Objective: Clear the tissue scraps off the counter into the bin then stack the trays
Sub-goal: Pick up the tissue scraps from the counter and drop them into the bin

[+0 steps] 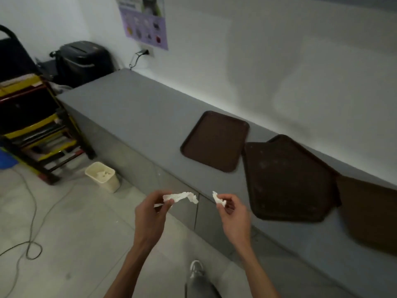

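White tissue in both hands: left hand point(150, 214) pinches a long crumpled scrap point(182, 196) between thumb and fingertips, right hand point(231, 211) pinches a smaller scrap point(218, 200) the same way. Hands are apart with a gap between the two scraps, held out over the floor just in front of the grey counter point(139, 108) edge. Three dark brown trays lie flat and unstacked on the counter, to the right of the hands: far tray point(214, 140) by the wall, middle tray point(287, 181) turned askew with an odd outline, possibly two overlapped, cannot tell, and near tray point(371, 216) cut off by the frame edge and meeting the middle one. Cream bin point(111, 183) stands on the floor left of the hands, beside the counter base, with white bits point(104, 174) inside. Behind it is a black-and-yellow rack point(38, 130), and a black shredder point(83, 61) sits in the corner. Cable point(30, 233) loops across the floor. One shoe point(196, 268) shows below the arms.
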`<state>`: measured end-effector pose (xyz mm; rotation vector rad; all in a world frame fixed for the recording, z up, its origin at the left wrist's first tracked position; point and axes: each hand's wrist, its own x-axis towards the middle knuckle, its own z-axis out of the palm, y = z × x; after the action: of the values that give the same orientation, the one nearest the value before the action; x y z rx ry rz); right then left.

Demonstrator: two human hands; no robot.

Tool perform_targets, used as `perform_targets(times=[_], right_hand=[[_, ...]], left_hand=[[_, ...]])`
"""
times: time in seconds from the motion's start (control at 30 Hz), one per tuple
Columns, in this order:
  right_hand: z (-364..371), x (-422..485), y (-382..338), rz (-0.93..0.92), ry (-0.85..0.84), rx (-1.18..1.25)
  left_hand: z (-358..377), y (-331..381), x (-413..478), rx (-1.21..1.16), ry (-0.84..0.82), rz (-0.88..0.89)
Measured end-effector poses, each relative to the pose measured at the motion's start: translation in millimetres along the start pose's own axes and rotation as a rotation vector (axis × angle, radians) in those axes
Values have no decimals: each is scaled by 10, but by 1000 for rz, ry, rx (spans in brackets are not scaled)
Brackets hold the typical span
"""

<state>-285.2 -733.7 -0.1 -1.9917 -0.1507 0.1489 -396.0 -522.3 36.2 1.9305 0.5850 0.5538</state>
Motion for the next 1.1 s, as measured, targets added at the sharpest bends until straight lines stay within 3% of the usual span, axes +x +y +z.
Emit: perform_targets(times=[0.27, 0.7, 0.93, 1.1], right_hand=[[2141, 640, -491, -52, -203, -26], [5285, 1582, -1527, -5, -556, -18], [6726, 2036, -1636, 44, -471, -64], [7883, 2340, -1410, 182, -352, -97]], left_hand=[[-1423, -1115, 1021, 43, 230, -174], [-3316, -2497, 2901, 178, 360, -373], [-3965, -3637, 4174, 215, 269, -452], [-4295, -4642, 5220, 220, 137, -528]])
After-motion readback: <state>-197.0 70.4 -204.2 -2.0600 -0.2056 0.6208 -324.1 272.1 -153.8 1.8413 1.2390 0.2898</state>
